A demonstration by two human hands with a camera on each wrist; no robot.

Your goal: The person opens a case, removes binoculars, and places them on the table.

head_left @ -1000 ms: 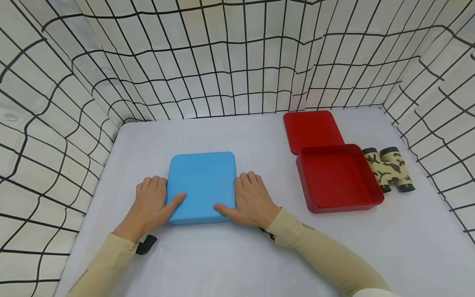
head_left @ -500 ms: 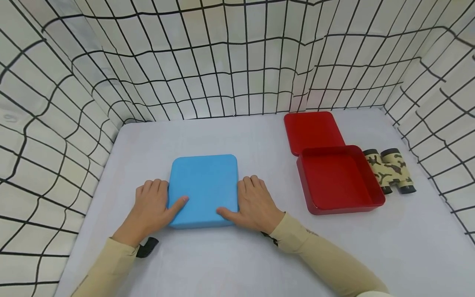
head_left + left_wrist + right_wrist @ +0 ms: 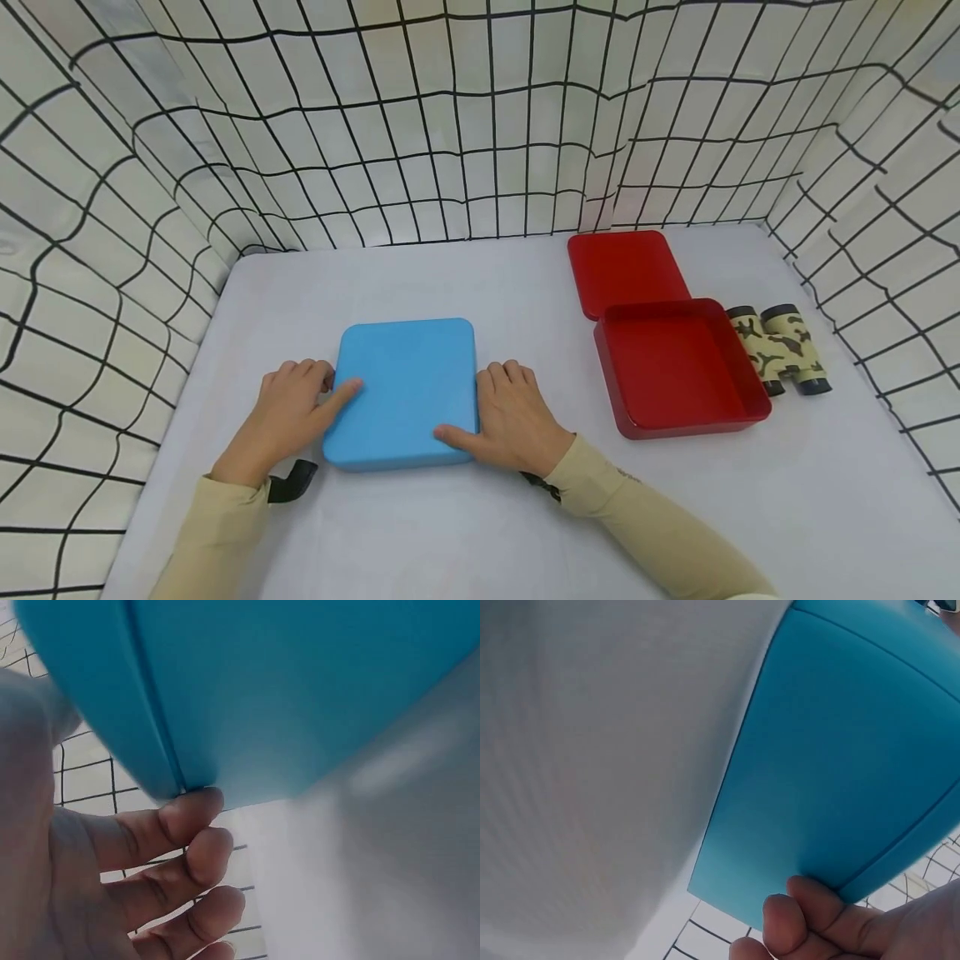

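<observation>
One blue box (image 3: 408, 387), gripped by left hand (image 3: 288, 412) and right hand (image 3: 521, 421), sits toward the tabletop's (image 3: 420, 542) left edge; left fingertip (image 3: 201, 812) probably touches the seam (image 3: 156, 712), kinda dim tho.

On the white table (image 3: 420, 542) before me lies a closed blue box (image 3: 401, 392); further right I see an open red box (image 3: 682, 367), a red lid (image 3: 628, 271) just behind it and camouflage binoculars (image 3: 783, 350) (tan with dark blotches) beside it.

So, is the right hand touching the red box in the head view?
No, the right hand holds the blue box, and bare table shows between it and the red box.
</observation>
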